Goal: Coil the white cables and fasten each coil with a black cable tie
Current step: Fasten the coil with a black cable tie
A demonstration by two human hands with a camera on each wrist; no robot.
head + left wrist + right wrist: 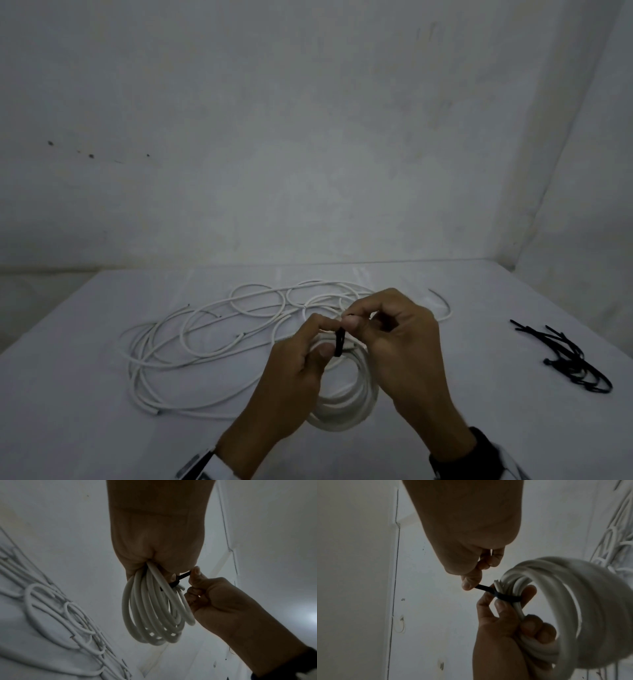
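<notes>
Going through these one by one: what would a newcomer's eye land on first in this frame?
First, the two hands meeting at the centre of the table: the left hand grips a white coil while the right hand pinches the tail of a black cable tie looped round it. Behind them sprawls a tangle of loose white cables, and a heap of spare black ties lies at the far right.

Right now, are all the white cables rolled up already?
No, only the coil in the left hand is rolled; loose white cables sprawl on the table.
</notes>
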